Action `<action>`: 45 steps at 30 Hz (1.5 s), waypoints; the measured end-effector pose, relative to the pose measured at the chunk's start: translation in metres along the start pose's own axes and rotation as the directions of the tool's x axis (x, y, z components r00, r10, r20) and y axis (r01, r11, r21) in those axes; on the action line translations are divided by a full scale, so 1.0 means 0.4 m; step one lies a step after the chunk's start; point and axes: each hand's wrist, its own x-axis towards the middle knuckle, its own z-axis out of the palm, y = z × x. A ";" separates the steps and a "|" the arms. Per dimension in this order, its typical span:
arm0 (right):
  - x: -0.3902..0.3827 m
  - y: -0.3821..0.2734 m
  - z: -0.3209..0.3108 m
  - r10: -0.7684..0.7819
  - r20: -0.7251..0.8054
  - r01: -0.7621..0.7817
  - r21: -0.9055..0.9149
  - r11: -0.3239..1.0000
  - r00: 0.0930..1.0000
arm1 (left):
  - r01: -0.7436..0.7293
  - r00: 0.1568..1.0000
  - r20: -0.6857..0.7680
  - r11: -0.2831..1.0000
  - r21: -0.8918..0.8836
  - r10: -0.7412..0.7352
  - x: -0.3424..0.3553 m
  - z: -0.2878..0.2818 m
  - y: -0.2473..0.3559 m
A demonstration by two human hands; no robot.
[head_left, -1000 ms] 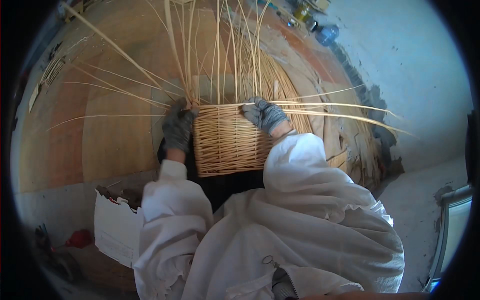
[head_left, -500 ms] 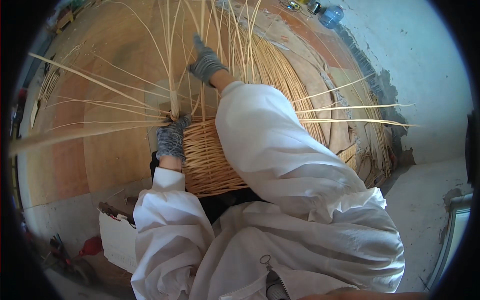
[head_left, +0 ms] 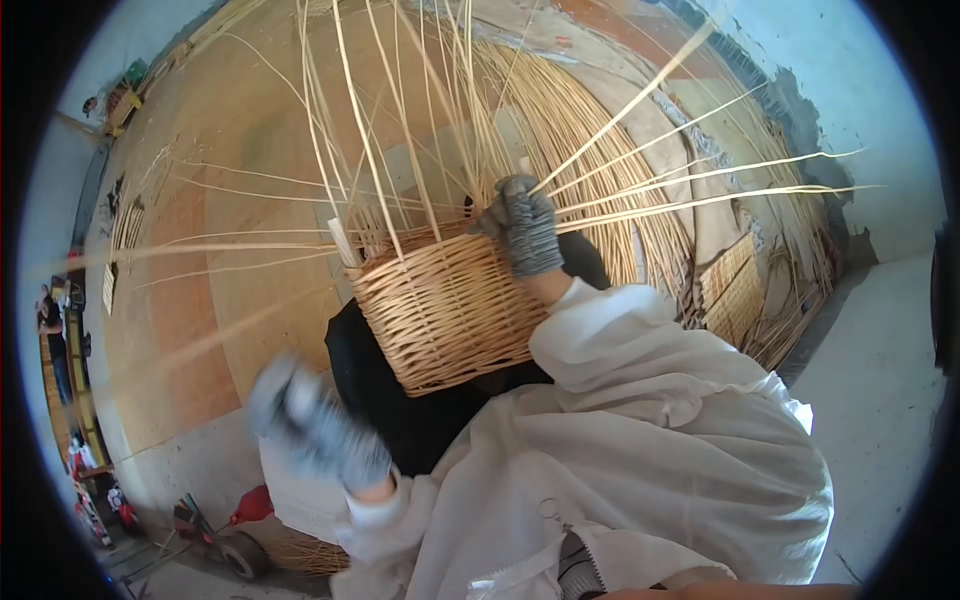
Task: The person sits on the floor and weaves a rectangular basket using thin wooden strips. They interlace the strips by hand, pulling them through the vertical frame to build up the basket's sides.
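Observation:
A half-woven wicker basket [head_left: 450, 312] rests tilted on my dark-covered lap, with long upright willow rods [head_left: 362, 130] fanning out from its rim. My right hand [head_left: 525, 228], in a grey knit glove, is closed around the basket's far right corner, where several rods come out; its fingertips are partly hidden. To the basket's left, my gloved left hand [head_left: 315, 420] is off the weave and smeared by motion, so its fingers cannot be made out. A pale stub [head_left: 343, 243] stands at the far left corner.
A broad bundle of loose willow rods [head_left: 570, 150] lies on cloth at the right, near the wall. Rods poke out sideways from the basket. A woven panel [head_left: 730, 285] lies at the right. A red object [head_left: 252, 505] and a wheel [head_left: 243, 553] are at the lower left.
My left hand has left the basket's far left corner and come down toward me. My right hand has moved from the upright rods to the right corner. The basket appears shifted right and turned.

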 end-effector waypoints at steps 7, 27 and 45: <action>0.035 0.033 0.030 0.192 -0.057 -0.184 0.129 0.974 0.980 | 0.030 0.510 0.666 0.785 0.619 -0.545 0.173 0.322 -0.379; 0.404 -0.086 0.129 -0.069 0.438 0.408 -0.875 -0.262 0.896 | 0.389 0.438 0.632 0.769 0.507 -0.639 0.052 0.463 -0.155; -0.060 -0.397 -0.125 0.031 -0.440 -0.391 -0.761 0.517 0.898 | -0.290 0.941 0.220 0.947 0.138 0.256 -0.057 0.259 -0.121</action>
